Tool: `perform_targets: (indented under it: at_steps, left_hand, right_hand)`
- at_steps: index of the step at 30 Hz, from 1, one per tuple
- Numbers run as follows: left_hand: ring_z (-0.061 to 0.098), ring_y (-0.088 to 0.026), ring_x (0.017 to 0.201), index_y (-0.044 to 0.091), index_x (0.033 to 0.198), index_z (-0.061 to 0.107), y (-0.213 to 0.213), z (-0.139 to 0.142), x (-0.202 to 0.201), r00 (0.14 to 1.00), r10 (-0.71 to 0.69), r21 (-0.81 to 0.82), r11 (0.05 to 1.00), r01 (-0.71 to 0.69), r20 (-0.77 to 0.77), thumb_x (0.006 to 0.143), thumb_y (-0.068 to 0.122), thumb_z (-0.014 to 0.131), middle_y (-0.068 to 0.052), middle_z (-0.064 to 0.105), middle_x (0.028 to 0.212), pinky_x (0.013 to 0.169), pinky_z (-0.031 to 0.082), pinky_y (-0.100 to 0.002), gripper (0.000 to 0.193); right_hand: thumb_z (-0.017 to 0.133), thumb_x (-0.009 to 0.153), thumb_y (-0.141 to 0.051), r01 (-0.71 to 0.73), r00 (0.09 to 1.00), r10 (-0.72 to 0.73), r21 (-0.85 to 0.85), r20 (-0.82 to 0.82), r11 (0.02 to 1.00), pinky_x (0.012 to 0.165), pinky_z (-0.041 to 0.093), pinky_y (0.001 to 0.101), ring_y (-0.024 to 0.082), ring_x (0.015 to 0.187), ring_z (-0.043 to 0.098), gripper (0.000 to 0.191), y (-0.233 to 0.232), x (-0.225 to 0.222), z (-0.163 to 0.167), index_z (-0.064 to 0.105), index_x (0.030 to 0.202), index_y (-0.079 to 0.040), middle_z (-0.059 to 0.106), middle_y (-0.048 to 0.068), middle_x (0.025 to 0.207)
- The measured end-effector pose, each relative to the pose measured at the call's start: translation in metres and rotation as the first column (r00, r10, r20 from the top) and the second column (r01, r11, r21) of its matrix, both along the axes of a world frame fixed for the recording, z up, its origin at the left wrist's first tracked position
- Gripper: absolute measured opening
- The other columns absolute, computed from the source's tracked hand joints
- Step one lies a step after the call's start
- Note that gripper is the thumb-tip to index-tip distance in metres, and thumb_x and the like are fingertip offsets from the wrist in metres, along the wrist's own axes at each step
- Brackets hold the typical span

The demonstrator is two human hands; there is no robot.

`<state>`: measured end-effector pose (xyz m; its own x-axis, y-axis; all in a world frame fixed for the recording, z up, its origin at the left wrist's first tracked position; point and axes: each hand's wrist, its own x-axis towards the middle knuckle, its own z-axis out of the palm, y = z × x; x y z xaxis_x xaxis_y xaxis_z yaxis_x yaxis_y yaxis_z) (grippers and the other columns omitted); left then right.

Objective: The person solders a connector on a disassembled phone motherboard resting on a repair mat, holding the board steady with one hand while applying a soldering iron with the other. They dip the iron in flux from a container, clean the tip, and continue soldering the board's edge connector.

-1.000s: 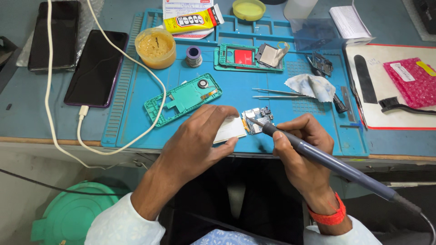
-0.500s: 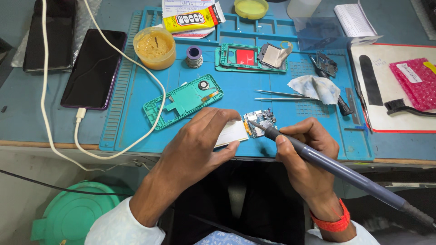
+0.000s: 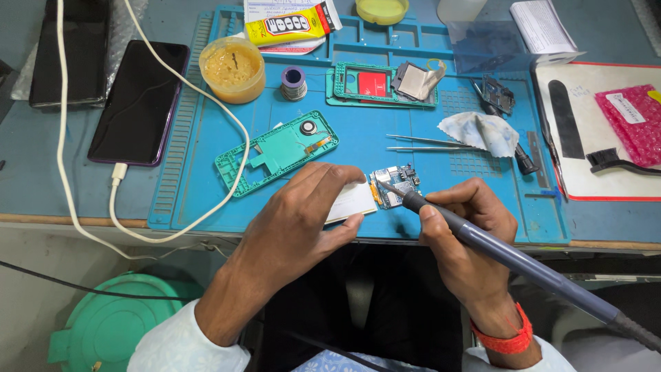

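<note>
Left hand (image 3: 296,220) lies palm down at the front edge of the blue mat (image 3: 358,158), fingers curled down onto a small white card (image 3: 353,200); most of the card is hidden under them. Right hand (image 3: 468,234) is closed in a pen grip on a grey soldering iron (image 3: 509,255), tip on the small blue circuit board (image 3: 394,184) just right of the card. Contact point is too small to make out. Iron's cord end is cut off at the right frame edge. Board sits near the mat's front edge, between the two hands.

Round tub (image 3: 232,69) at the mat's back left holds brownish paste. Yellow-green dish (image 3: 382,9) at the top is cut off, contents unclear. Solder spool (image 3: 294,81) stands beside the tub. Teal phone frame (image 3: 277,151) lies left of the board, a second frame (image 3: 381,84) behind with a red part inside. Tweezers (image 3: 427,142) and crumpled cloth (image 3: 482,132) lie to the right. Dark phone (image 3: 141,102) with a white cable (image 3: 110,200) rests on the worktop (image 3: 41,172), left.
</note>
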<state>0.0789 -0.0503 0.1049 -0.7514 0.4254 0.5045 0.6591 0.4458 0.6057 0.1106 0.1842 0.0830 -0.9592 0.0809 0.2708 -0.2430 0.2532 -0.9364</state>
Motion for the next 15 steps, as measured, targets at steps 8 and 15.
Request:
perform_targets:
  at_steps: [8,15]
  left_hand:
    - [0.068,-0.031,0.109,0.002,0.121,0.057,0.0047,-0.0047,-0.0029,1.0,0.007,0.003,1.0,-0.007,0.013,0.083,0.011,0.082,-0.012,0.069,0.112,0.094,0.055,-0.041,0.046]
    - [0.067,-0.031,0.11,0.002,0.121,0.057,0.0086,-0.008,-0.006,1.0,0.004,0.004,1.0,-0.004,-0.001,0.083,0.011,0.082,-0.012,0.069,0.113,0.094,0.055,-0.041,0.046]
  right_hand:
    - [0.068,0.096,-0.007,-0.011,1.0,0.011,-0.013,-0.003,1.0,0.054,0.043,0.0185,0.002,0.058,0.056,0.011,0.0052,-0.0032,-0.0043,0.06,0.1,0.0,0.063,0.001,0.068]
    - [0.069,0.096,-0.007,-0.004,1.0,0.004,0.02,-0.002,1.0,0.054,0.043,0.0189,0.002,0.058,0.057,0.011,0.0095,-0.0064,-0.0076,0.06,0.099,0.0,0.063,0.001,0.067]
